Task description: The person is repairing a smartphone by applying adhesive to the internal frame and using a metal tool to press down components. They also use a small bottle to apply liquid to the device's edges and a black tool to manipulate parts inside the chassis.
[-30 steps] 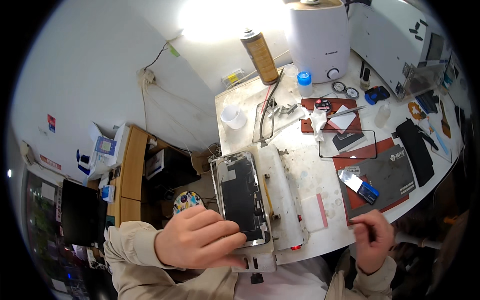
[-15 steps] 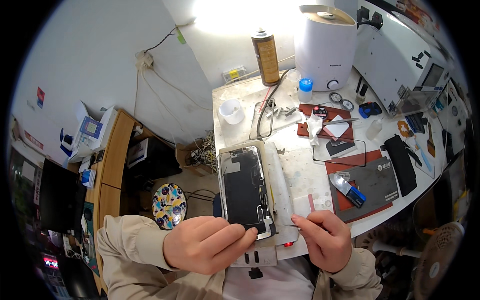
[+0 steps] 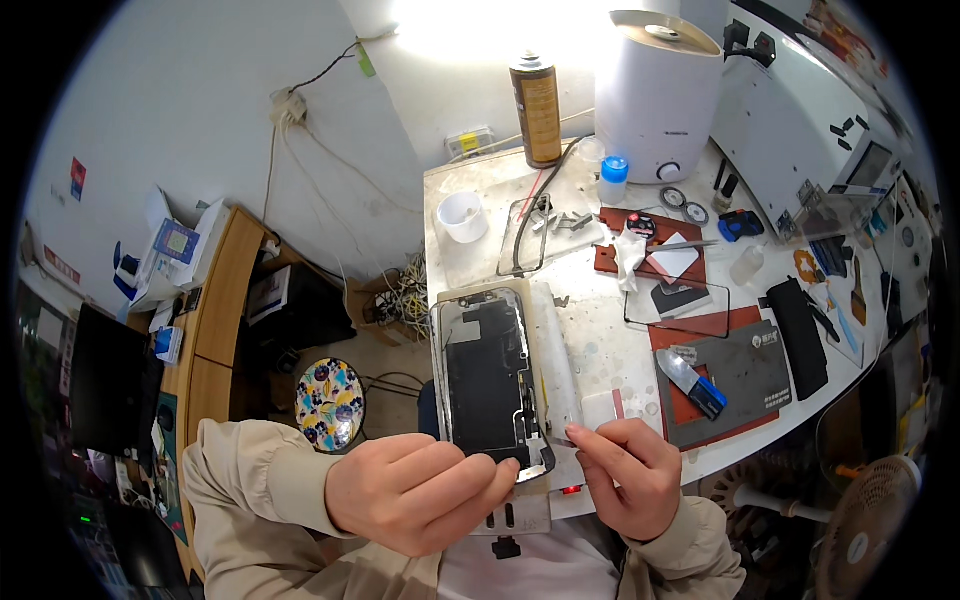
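left hand (image 3: 415, 495) curled on phone panel (image 3: 480, 385); right hand (image 3: 632, 478) bent just beside; can't tell grips.

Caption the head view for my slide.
Left fingers at the near end of a dark phone-like panel, right fingers beside it, at a cluttered white workbench.

we count one bare left hand (image 3: 405, 495), one bare right hand (image 3: 632, 480) and one flat black rectangular phone panel (image 3: 485, 385).
we also see one tall brown metal spray can (image 3: 537, 112), one rounded white upright appliance (image 3: 655, 110), one small white plastic cup (image 3: 461, 218), one translucent bottle with a blue cap (image 3: 613, 182), two small round grey discs (image 3: 695, 213), one flat silver blade with a blue handle (image 3: 692, 384) and one round stool with a floral seat (image 3: 330, 404).
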The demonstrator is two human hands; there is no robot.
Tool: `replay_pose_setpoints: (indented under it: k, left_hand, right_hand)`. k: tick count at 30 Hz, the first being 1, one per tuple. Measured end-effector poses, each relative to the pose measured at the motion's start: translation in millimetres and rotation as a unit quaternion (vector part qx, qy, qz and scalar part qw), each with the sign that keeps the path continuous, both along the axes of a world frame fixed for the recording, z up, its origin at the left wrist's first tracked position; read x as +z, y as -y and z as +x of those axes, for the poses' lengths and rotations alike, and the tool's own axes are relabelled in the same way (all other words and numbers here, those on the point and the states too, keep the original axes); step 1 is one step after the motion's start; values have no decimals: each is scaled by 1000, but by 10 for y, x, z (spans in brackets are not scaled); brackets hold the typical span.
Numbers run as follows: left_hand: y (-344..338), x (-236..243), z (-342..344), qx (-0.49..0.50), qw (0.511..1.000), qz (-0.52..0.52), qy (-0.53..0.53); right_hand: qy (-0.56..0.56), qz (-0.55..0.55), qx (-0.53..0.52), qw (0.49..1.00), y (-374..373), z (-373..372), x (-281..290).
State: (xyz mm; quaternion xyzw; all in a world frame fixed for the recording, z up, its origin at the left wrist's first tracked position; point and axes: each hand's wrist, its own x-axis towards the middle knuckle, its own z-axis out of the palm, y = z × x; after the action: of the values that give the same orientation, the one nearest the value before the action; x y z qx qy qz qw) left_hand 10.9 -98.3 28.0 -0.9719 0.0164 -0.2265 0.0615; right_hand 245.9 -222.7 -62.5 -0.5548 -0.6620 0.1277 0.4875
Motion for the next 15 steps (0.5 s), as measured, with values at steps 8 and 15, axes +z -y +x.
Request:
replay_pose_setpoints:
  k: [8,15]
  left_hand:
    - [-5,-35,37,-16,999,-21,22]
    - [-4,-47,37,-14,1000,-23,15]
  right_hand:
    - [-13,-6,-6,1000,-15,-64,-40]
    - [-20,7,-4,1000,-22,-92,-99]
